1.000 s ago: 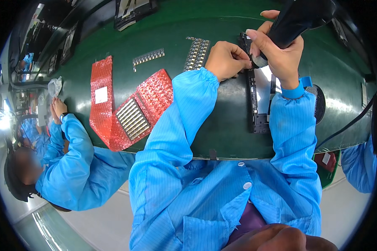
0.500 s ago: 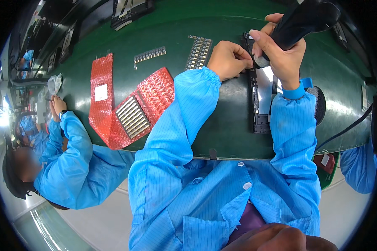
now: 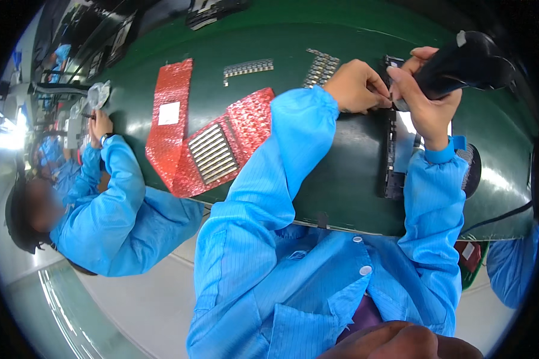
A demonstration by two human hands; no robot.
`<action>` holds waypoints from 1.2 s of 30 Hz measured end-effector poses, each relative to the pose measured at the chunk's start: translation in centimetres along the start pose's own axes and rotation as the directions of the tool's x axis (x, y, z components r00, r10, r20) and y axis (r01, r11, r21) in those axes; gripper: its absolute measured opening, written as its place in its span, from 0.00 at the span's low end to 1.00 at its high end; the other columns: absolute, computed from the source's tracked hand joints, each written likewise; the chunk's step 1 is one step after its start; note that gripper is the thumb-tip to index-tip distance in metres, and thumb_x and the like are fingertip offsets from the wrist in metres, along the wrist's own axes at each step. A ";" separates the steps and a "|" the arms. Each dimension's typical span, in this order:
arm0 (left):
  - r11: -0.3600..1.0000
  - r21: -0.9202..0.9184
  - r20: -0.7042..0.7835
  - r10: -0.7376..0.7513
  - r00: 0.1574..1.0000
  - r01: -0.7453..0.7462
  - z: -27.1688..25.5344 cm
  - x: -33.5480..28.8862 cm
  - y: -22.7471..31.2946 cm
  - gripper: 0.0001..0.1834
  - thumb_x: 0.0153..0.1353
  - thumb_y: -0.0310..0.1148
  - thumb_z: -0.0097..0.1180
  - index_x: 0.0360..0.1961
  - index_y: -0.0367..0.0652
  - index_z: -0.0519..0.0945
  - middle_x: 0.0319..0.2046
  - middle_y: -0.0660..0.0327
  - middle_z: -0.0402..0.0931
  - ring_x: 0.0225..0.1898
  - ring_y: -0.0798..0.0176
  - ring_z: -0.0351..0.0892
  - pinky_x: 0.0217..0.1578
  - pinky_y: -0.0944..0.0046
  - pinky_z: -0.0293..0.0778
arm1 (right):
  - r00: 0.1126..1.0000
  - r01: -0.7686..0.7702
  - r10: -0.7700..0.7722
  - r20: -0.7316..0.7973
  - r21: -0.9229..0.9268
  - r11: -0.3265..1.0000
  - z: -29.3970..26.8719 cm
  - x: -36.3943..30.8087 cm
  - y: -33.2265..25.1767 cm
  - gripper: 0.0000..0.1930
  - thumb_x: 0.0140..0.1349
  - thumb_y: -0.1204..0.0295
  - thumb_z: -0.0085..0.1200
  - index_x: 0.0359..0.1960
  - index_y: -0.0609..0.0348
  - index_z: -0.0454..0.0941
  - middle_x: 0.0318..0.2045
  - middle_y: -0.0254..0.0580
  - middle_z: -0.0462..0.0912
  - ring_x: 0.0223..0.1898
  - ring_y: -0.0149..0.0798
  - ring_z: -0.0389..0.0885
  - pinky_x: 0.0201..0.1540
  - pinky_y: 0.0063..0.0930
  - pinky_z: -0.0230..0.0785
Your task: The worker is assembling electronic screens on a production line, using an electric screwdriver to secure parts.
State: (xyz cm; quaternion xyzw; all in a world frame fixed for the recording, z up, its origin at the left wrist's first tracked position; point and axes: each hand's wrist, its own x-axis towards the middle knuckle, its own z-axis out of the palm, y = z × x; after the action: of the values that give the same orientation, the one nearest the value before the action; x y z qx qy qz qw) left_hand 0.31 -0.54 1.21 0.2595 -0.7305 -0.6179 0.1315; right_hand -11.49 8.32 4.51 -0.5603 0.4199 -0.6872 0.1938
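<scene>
My right hand (image 3: 428, 110) is wrapped round a thick black handheld tool (image 3: 461, 69), with a blue band at that wrist. The tool leans down to the left, its pale rounded end at the upper part of a long black plastic frame (image 3: 394, 173). Beside that end, my left hand (image 3: 358, 88) has thumb and fingers pinched at the frame's edge; whatever they hold is too small to make out. A shiny, pale panel (image 3: 404, 143) lies along the frame, partly covered by my right hand and sleeve.
Left of my hands lie a sheet of small parts (image 3: 321, 67), a strip of similar parts (image 3: 248, 67) and red bubble wrap (image 3: 167, 140) bearing a tray of pale bars (image 3: 212, 154). A round dark object (image 3: 472, 170) sits beside my right sleeve. A co-worker (image 3: 111, 209) sits at left.
The view has shifted, so the bench things appear farther right. Both hands stay at the same part of the frame, and the tool is still in my right hand.
</scene>
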 end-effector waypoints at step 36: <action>0.890 0.450 -0.091 -0.042 0.995 0.079 -2.8 -1.0 0.7 0.20 0.36 0.30 0.71 0.33 0.35 0.81 0.26 0.60 0.81 0.29 0.67 0.79 0.34 0.68 0.75 | 0.997 -0.005 0.011 -0.073 0.086 0.996 -1.5 1.0 -2.5 0.19 0.56 0.75 0.56 0.48 0.67 0.66 0.20 0.36 0.73 0.19 0.28 0.73 0.23 0.22 0.66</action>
State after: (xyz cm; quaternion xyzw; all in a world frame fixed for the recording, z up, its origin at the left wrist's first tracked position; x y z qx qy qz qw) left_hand 2.43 -2.29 2.60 0.3297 -0.8401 -0.4238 0.0769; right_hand -12.72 9.56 7.13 -0.5239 0.3993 -0.7240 0.2047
